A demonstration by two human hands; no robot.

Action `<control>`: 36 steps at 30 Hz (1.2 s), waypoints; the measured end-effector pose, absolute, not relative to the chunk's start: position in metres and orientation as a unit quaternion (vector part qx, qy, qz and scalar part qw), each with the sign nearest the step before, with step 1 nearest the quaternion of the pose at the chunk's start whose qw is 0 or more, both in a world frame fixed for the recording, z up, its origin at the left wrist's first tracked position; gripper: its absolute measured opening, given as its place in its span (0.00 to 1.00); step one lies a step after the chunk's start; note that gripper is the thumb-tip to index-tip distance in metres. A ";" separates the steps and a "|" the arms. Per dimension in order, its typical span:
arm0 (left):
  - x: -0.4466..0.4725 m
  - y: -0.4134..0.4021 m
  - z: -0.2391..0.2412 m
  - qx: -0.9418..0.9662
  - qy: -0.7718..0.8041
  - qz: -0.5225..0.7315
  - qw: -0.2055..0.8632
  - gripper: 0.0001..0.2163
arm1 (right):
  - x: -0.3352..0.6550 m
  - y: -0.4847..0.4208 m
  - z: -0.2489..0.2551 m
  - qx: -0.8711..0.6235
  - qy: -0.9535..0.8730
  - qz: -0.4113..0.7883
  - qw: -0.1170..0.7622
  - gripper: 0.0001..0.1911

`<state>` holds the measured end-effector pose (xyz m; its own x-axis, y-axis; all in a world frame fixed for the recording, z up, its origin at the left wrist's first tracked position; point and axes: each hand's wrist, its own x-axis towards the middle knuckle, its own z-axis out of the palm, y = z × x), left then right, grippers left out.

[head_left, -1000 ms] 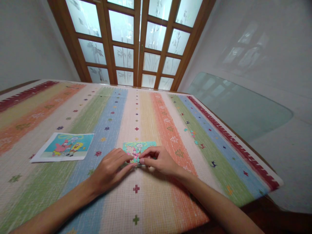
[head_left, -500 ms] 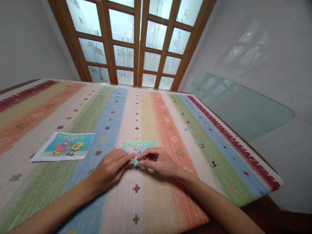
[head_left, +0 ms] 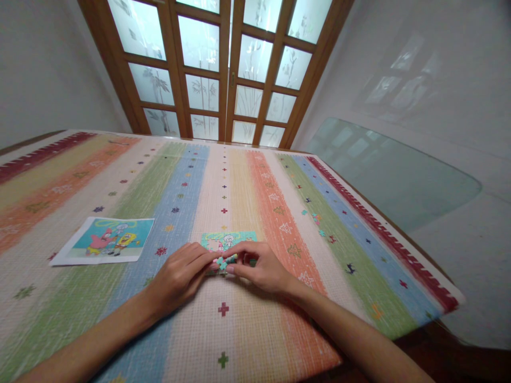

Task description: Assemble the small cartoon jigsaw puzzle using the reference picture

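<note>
Done: jigsaw puzzle (head_left: 229, 239) far rows.
Pending: near edge.
R hand (head_left: 259, 266): pinching piece (head_left: 222, 263), puzzle's 6 o'clock.
L hand (head_left: 179, 276): flat fingers touch piece.

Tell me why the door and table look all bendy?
Head view: the wide lens bends the door frame and table edge; light is soft, with pale window reflections on the right wall; the puzzle looks small and fuzzy.

Dim, even light from the frosted glass doors (head_left: 223, 69) — soft shadows, wide-angle bending at edges.
</note>
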<state>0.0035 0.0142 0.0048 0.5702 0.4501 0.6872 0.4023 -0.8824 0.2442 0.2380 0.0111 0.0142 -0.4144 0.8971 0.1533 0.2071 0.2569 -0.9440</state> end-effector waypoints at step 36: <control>-0.006 0.023 0.005 0.887 0.267 0.375 -0.023 0.08 | 0.243 0.012 0.021 -0.355 -0.753 0.412 0.372 0.11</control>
<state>-0.0060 0.0226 0.0048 0.5763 0.4570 0.6775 0.4908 -0.8564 0.1601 0.2435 0.0124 0.0206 -0.4716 0.8402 0.2677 0.2276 0.4093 -0.8835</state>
